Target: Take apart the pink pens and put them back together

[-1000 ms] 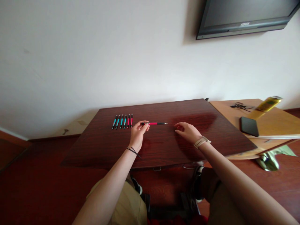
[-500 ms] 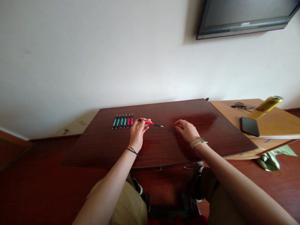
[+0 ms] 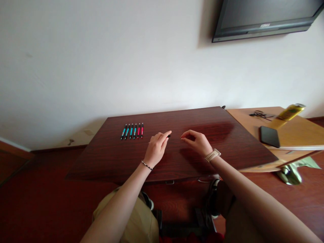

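Wall-mounted television (image 3: 263, 17) hangs top right; on the lighter side counter (image 3: 291, 130) lie a black phone (image 3: 269, 136), a yellow bottle (image 3: 290, 111) and tangled cable (image 3: 259, 114).

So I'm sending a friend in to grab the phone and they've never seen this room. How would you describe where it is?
Start at the dark red-brown table under the wall-mounted TV; a lighter tan side table adjoins it on the right. The phone lies flat near that table's front edge. It is a plain black slab, unlike the yellow bottle and the tangled black cord behind it.
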The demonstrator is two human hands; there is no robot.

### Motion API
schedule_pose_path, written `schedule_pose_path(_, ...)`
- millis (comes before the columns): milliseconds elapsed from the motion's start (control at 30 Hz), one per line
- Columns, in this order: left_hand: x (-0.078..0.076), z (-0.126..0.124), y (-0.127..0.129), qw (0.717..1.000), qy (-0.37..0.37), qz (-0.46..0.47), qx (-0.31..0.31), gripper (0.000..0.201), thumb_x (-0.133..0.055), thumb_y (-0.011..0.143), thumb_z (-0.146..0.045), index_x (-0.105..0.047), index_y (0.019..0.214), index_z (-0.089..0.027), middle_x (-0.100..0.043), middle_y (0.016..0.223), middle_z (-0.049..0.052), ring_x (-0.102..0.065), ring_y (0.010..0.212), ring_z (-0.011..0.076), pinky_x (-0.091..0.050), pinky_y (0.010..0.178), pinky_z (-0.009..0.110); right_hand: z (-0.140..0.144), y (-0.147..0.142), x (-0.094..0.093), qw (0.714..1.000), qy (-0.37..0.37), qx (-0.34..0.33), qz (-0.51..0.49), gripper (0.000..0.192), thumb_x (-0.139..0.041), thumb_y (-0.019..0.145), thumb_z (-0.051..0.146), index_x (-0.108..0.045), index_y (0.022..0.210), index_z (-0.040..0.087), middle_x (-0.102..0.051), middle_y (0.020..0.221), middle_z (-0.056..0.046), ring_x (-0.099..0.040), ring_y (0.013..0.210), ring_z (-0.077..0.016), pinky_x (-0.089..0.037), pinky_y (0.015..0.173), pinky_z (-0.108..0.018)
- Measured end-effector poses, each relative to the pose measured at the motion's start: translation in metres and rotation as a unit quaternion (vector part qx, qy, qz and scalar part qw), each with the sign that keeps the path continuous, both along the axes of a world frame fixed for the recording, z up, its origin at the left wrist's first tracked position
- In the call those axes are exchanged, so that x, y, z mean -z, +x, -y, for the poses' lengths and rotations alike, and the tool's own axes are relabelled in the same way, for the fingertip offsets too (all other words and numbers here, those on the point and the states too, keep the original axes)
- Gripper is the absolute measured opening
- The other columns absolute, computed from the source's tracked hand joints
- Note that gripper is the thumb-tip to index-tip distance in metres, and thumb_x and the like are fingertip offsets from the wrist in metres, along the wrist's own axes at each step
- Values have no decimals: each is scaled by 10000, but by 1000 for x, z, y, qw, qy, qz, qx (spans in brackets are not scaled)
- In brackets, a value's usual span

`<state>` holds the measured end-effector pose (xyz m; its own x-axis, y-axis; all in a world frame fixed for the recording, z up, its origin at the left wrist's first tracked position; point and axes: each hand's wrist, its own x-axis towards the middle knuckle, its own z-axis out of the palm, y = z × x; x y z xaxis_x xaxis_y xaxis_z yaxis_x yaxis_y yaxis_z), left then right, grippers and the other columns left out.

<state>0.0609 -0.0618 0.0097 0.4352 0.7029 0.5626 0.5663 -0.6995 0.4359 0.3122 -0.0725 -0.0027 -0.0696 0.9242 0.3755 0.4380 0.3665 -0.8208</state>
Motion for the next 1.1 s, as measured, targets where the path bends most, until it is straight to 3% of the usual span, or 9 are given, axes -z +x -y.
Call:
schedule_pose_path(200, 5, 2, 5, 997, 21, -73, -9, 321, -456, 1082, -319, -689, 1289, -240, -688, 1049, 92, -615, 956, 237, -413, 890, 380, 6, -11, -7, 997, -15, -49, -63, 205, -717, 903, 419, -782, 980, 241, -795, 1034, -56, -741, 1000, -235, -591, 928, -375)
schedule_pose_path(500, 7, 3, 11, 996, 30, -85, 5, 322, -476, 1075, -310, -685, 1316, -258, -679, 1016, 91, -607, 950, 241, -389, 876, 380, 8, -23, -1, 988, -31, -58, -143, 324, -814, 840, 453, -697, 1046, 232, -776, 1032, -62, -740, 945, -219, -615, 925, -389)
schedule_pose_path(1100, 8, 4, 13, 988, 70, -138, -1, 345, -447, 1092, -323, -668, 1350, -264, -663, 969, 84, -595, 922, 235, -368, 842, 375, 14, -28, -2, 996, 0, -41, -76, 226, -763, 888, 413, -696, 1026, 247, -775, 980, -42, -745, 890, -213, -621, 874, -369)
